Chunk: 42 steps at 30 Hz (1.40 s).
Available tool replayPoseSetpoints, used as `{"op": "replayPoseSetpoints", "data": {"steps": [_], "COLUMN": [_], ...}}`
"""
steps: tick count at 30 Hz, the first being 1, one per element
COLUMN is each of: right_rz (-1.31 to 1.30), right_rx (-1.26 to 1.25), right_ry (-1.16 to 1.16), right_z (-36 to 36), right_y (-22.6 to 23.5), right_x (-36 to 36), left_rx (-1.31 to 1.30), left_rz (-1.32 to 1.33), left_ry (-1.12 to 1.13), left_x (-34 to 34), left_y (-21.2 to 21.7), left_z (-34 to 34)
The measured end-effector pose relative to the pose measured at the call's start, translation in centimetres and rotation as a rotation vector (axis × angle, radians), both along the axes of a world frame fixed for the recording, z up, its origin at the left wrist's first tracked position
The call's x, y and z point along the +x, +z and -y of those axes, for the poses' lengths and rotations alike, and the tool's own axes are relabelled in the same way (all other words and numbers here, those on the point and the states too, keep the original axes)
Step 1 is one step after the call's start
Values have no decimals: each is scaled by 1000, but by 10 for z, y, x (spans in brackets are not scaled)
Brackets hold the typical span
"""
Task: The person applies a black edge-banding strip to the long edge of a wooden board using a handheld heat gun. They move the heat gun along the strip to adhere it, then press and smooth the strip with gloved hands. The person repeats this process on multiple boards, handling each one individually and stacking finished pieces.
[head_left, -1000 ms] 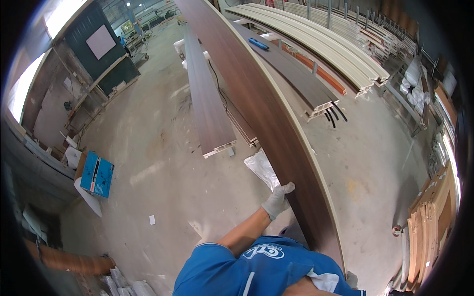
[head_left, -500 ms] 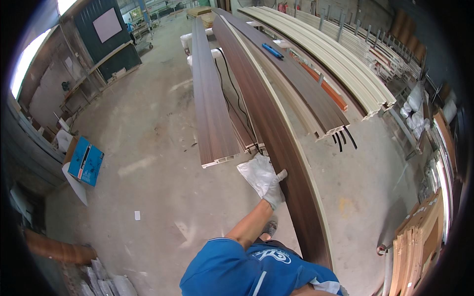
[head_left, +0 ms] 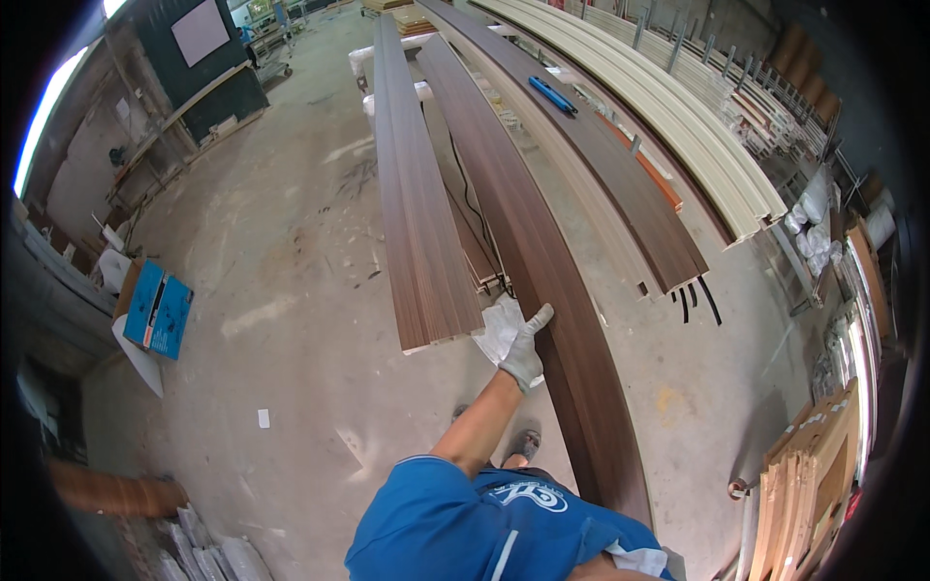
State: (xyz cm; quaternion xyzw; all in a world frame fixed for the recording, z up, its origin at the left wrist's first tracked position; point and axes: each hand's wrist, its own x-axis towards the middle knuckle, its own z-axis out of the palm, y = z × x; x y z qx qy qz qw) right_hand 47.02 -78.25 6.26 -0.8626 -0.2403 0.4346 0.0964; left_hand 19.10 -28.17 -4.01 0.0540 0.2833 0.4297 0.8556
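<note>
Blue shirt (head_left: 484,523) seen at lower edge. Left hand (head_left: 524,349), gloved, laid on left edge of long dark board (head_left: 542,281); fingers (head_left: 539,318) stretched nearly flat, thumb side wrapped at edge, no full grip seen. Right hand hidden; state cannot be told. Board run from beside body up toward far end. White rag (head_left: 496,327) just beside hand. Second dark plank (head_left: 417,223) laid left. Cream boards (head_left: 678,126) stacked far right. Blue tool (head_left: 553,96) laid on farther plank.
</note>
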Motion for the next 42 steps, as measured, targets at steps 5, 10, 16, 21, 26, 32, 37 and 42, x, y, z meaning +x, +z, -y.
{"op": "replayPoseSetpoints", "data": {"steps": [5,10,16,21,26,32,37,42], "right_rz": [-194,-326,-441,-516,-344,-318,-50,-108], "right_rx": [242,314,474,514,646,43,246,444], "right_ry": [-74,-112,-57,91,577,236,210,208], "right_z": [-38,-113,-258,-402,-404,-185,-185,-294], "right_y": [-17,-27,-6,2,-6,38,24,30], "right_x": [-6,-7,-26,-44,-7,44,21,-13], "left_rx": [46,217,202,270,107,227,217,318], "left_rz": [-22,-53,-37,26,-99,-203,-275,-352], "left_ry": [21,87,10,-116,-17,203,317,200], "left_x": [-16,-16,8,36,25,5,8,24], "left_y": [22,29,27,42,47,53,40,44], "left_z": [-33,-35,2,74,18,-89,-110,-32]}}
